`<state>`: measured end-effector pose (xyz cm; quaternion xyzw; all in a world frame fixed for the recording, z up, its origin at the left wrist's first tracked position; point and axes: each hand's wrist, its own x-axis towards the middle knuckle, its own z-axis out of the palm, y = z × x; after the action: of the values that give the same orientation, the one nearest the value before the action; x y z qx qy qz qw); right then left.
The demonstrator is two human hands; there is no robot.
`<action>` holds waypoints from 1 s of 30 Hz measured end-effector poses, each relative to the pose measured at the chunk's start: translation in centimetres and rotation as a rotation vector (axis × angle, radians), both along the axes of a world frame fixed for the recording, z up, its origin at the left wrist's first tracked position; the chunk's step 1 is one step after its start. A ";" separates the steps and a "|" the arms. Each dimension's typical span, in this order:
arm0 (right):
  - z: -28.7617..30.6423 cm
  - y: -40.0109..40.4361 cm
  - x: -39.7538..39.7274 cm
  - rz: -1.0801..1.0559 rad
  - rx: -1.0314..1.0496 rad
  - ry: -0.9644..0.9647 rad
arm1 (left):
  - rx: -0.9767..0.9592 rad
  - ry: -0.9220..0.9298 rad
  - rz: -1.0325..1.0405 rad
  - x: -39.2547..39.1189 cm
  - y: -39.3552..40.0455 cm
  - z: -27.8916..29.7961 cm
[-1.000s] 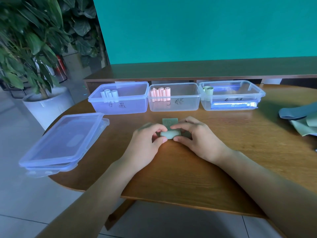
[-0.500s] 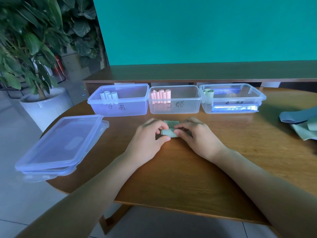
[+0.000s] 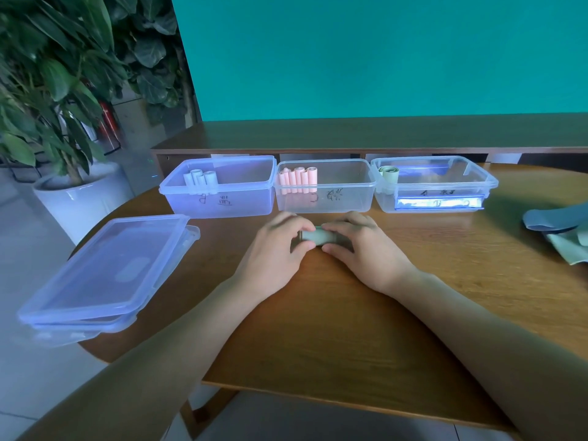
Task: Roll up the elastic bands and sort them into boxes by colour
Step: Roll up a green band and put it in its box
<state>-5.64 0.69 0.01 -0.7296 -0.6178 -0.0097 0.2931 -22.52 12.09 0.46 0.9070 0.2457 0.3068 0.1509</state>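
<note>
Resting on the round brown wooden table (image 3: 318, 329), a pale green rolled-up elastic band (image 3: 318, 236) sits just near of the middle box, pinched from both ends by the person's hands. The left hand (image 3: 273, 253) curls its fingers over the left end of the roll with the thumb tucked in on the near side, and the right hand (image 3: 362, 249) grips the right end the same way; whether any loose tail of the band remains under the fingers is hard to tell. Along the far edge of the table stand three clear plastic boxes in a row, touching side to side: the left box (image 3: 219, 198) holds white rolls (image 3: 200, 178) at its far left corner, the middle box (image 3: 324, 198) holds pink rolls (image 3: 297, 179), and the right box (image 3: 436, 192) holds one pale green roll (image 3: 389, 174) at its far left corner. Stacked clear plastic lids (image 3: 101, 275) lie at the left edge of the table, overhanging it. At the right edge lie loose grey-blue and pale green bands (image 3: 560, 230). A leafy potted plant in a white pot (image 3: 76, 195) stands on the floor to the far left.
</note>
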 end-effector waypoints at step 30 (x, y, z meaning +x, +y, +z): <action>1.1 0.5 1.9 0.065 0.108 0.487 | -0.233 0.015 0.008 2.9 1.4 0.8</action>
<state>-3.75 1.15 1.13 -0.6734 -0.5507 0.1426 0.4721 -19.66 13.51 1.25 0.8847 0.2845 0.2699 0.2521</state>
